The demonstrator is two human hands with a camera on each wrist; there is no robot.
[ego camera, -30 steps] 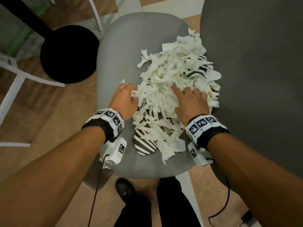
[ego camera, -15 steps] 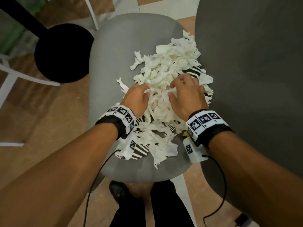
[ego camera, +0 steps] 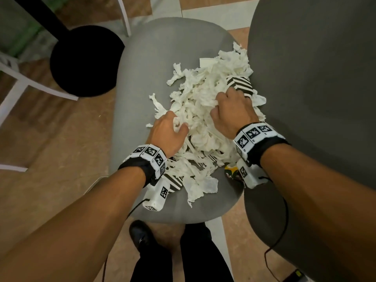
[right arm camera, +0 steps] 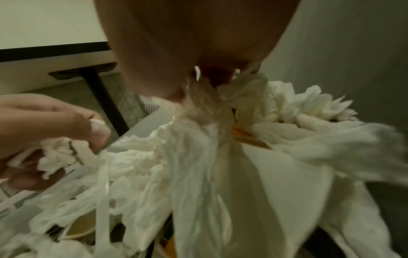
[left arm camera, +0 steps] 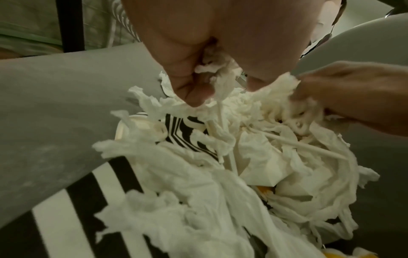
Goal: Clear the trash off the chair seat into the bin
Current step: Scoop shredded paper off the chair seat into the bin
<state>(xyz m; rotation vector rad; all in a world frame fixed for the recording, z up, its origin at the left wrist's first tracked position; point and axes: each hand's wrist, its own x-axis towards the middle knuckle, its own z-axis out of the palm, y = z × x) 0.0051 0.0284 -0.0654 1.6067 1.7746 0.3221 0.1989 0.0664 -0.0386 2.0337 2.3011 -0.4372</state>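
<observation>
Grey chair seat (ego camera: pixel 142 64) holds shredded tissue (ego camera: pixel 205 110) (striped paper underneath); left hand (ego camera: pixel 167 132) and right hand (ego camera: pixel 232 110) each clench fistfuls.

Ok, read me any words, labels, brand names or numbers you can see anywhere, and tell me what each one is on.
No readable text in any view.
Wrist bands: square black-and-white coded markers only, no letters or digits.
Striped paper in the shredded tissue: black-and-white stripes, no words.
Yellow-and-black wrapper: any print too small and hidden to read.
</observation>
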